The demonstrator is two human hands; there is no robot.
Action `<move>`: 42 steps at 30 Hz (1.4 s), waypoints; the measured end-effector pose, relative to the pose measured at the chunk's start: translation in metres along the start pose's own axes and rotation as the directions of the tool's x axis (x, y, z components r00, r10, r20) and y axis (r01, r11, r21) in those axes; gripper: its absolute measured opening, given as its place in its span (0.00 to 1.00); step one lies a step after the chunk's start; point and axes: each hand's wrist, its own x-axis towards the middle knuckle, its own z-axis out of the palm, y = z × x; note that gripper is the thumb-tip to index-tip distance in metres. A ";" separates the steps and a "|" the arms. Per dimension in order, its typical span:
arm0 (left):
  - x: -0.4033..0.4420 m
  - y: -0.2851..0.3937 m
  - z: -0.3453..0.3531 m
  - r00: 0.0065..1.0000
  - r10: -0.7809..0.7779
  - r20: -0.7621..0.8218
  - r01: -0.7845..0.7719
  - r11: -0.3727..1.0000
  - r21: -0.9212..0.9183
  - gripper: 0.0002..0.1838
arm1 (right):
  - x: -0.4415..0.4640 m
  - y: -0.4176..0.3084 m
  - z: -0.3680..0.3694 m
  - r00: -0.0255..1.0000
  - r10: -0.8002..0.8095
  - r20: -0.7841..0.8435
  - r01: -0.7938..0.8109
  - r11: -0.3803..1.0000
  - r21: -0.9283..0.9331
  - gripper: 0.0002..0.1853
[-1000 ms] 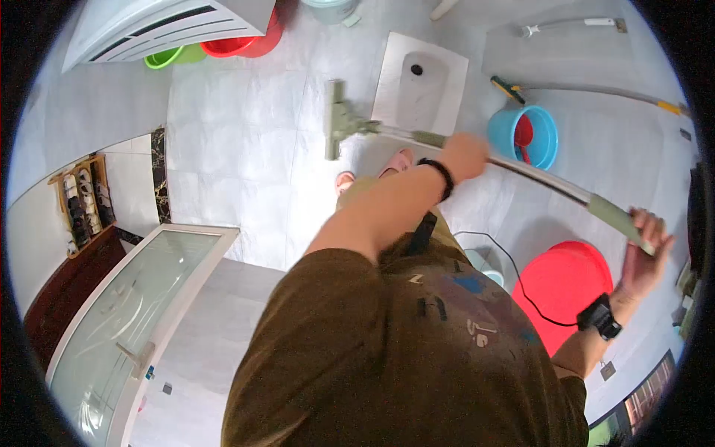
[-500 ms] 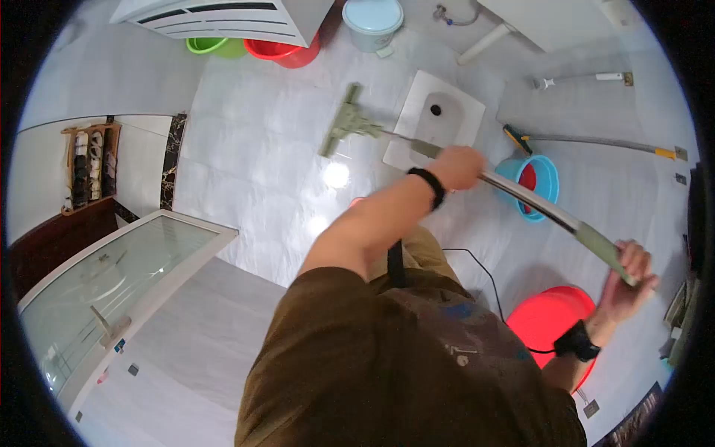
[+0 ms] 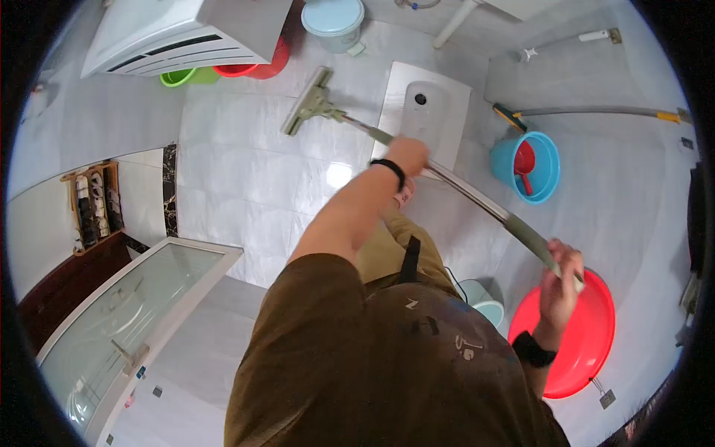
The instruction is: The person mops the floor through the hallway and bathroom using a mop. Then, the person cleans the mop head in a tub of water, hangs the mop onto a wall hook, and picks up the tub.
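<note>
A long-handled mop (image 3: pixel 477 195) with a wide pale green head slants across the view. My left hand (image 3: pixel 408 156) is closed around the lower shaft, just behind a green sleeve. My right hand (image 3: pixel 562 279) wraps the green grip at the top end. The mop head (image 3: pixel 309 102) is at the tiled floor (image 3: pixel 246 149), left of the white squat toilet (image 3: pixel 393 97); whether it touches the tiles I cannot tell. The shaft passes over the toilet's near edge. A black band circles each wrist.
Red (image 3: pixel 261 68) and green basins (image 3: pixel 190 76) sit beneath a white cabinet-like unit. A lidded bucket (image 3: pixel 333 22) stands at the back. On the right are a blue bucket (image 3: pixel 547 175) with a red dipper, a leaning brush (image 3: pixel 510 117) and a big red basin (image 3: pixel 596 328). A glass door (image 3: pixel 126 298) is at left.
The mop head has moved left and slightly up in the view. Both hands have shifted left with the shaft, still gripping it. The camera view has shifted too.
</note>
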 end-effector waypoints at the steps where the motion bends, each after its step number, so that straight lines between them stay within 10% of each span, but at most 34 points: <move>1: 0.010 0.025 0.002 0.997 0.075 -0.011 -0.076 0.997 -0.027 0.08 | -0.009 -0.012 -0.018 0.998 0.005 -0.067 -0.005 1.000 -0.009 0.13; 9: 0.036 0.160 -0.020 0.927 0.284 -0.245 -0.341 0.910 -0.236 0.08 | -0.026 -0.113 -0.054 0.913 -0.209 -0.351 0.249 0.966 0.074 0.17; 16: -0.055 0.165 -0.024 0.919 0.213 -0.332 -0.332 0.873 -0.357 0.08 | -0.040 -0.158 -0.053 0.921 -0.376 -0.100 0.389 0.901 0.193 0.21; 25: -0.292 -0.104 0.045 0.878 -0.471 -0.085 0.441 0.866 -0.236 0.10 | -0.028 0.007 0.155 0.828 0.186 0.530 -0.119 0.980 -0.158 0.18; 32: -0.456 -0.214 0.111 0.276 -0.959 -0.067 0.943 0.283 -0.174 0.13 | -0.109 0.062 0.356 0.289 0.184 0.939 -0.108 0.981 -0.159 0.11; 34: -0.465 -0.209 0.119 0.279 -0.953 -0.117 0.941 0.296 -0.167 0.12 | -0.111 0.066 0.356 0.196 0.174 0.965 0.027 0.983 -0.182 0.11; 42: -0.303 -0.088 0.108 0.672 -0.733 -0.108 0.701 0.676 -0.226 0.11 | -0.025 0.011 0.175 0.558 0.404 0.725 -0.074 0.894 -0.442 0.18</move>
